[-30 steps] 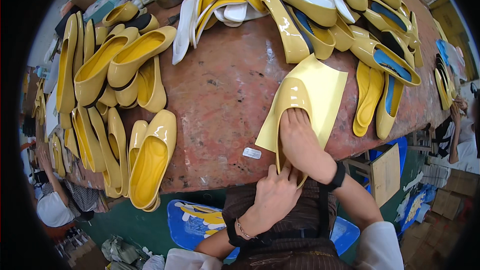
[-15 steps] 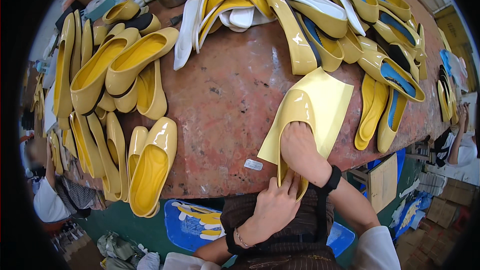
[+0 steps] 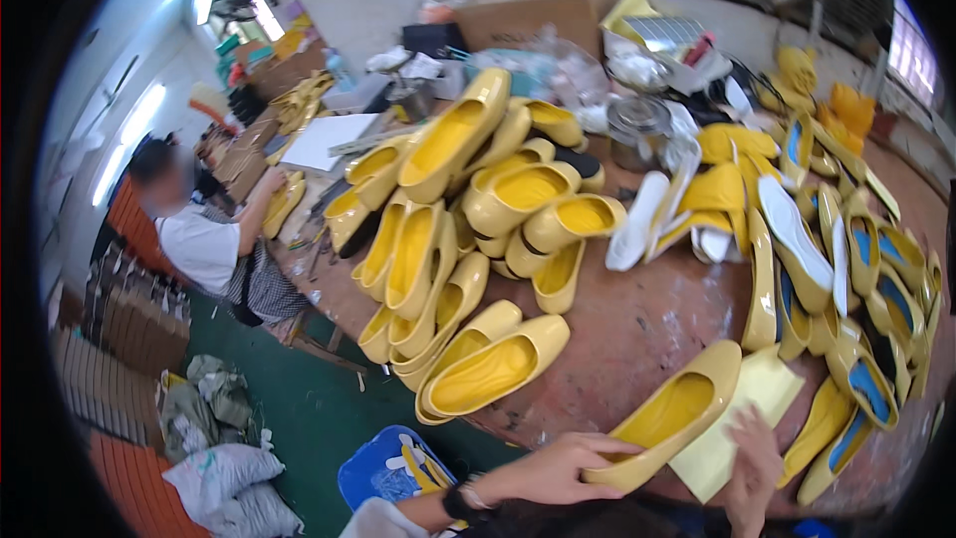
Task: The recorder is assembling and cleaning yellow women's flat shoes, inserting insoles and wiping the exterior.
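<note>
My left hand (image 3: 558,470) grips the heel end of a glossy yellow flat shoe (image 3: 719,371), its toe pointing away to the right. A bright yellow insole lies inside the shoe. Under and beside it, a pale yellow sheet (image 3: 762,401) rests on the worn reddish table (image 3: 637,324). Over the sheet's near right part is my right hand (image 3: 754,460), slightly blurred, with fingers apart and nothing in them. Left of the shoe, a finished-looking pair of yellow flats (image 3: 498,376) sits at the table's near edge.
Many yellow shoes (image 3: 408,259) are piled on the left. Shoes with blue insides (image 3: 866,389) crowd the right, next to loose yellow insoles (image 3: 819,423). White insoles (image 3: 637,221) and a metal pot (image 3: 637,130) stand farther back. A blue bin (image 3: 368,473) is below; a person (image 3: 204,244) works at far left.
The view has swung left and up. My right hand has come out of the shoe and is now beside it. My left hand still holds the heel, and the shoe has turned.
</note>
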Demonstrator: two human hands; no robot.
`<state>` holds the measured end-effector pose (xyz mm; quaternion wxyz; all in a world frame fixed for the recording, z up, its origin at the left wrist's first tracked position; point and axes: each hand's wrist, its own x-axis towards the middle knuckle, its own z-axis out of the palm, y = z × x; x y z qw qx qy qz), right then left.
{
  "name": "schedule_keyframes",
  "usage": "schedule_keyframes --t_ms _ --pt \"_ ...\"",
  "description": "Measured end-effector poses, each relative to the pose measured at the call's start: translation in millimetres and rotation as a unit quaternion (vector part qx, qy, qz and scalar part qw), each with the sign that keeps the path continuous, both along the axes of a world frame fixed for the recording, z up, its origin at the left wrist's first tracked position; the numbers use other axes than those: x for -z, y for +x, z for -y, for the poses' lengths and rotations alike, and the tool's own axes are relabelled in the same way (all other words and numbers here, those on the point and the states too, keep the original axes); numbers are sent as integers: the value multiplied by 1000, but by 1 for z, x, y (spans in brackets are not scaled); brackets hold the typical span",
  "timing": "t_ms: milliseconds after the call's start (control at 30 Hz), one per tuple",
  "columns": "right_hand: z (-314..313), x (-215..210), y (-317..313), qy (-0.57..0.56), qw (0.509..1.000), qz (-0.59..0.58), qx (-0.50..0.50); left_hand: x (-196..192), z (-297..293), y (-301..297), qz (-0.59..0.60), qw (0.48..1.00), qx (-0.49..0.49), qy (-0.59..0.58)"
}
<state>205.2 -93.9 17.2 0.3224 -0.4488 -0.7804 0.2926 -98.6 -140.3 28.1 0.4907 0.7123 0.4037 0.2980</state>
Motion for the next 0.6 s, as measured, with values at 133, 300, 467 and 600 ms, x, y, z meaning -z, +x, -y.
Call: schedule_keyframes --t_ms 133,300,467,600 --pt "22 26 38 15 984 15 179 -82 -10 -90 -109 966 -129 195" --pt "54 66 39 9 975 172 137 -144 -77 -195 -243 858 -363 270" --pt "67 74 24 -15 965 247 85 -115 -132 -259 -359 770 -447 282" --pt "69 78 16 1 972 197 127 -78 -110 -208 -380 686 -488 384"
